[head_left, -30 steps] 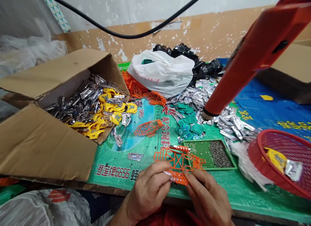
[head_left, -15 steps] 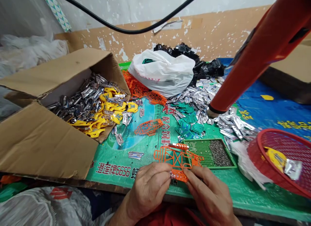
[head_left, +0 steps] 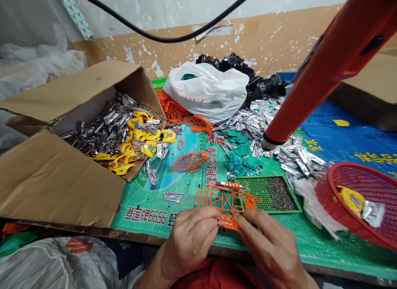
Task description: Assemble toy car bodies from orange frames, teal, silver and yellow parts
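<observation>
An orange plastic lattice frame [head_left: 221, 198] lies near the front of the table, its lower edge between my two hands. My left hand [head_left: 194, 233] is closed, thumb and forefinger pinched at the frame's near left side; any small piece inside the pinch is hidden. My right hand [head_left: 269, 239] grips the near right side of the same frame with its fingertips. A silvery strip is fitted along the frame's far edge. Just beyond my right hand sits a green mesh tray [head_left: 257, 189] with a heap of small screws [head_left: 281, 193].
At left, a cardboard box [head_left: 71, 90] spills silver and yellow parts. A white plastic bag [head_left: 207, 90] stands behind, by orange frames, green pieces and silver parts. A red electric screwdriver [head_left: 316, 82] hangs at right, above a red basket [head_left: 335, 206] holding a yellow part.
My right hand has shifted very slightly along the frame. The hanging screwdriver appears slightly further left at its tip. Otherwise the scene looks the same.
</observation>
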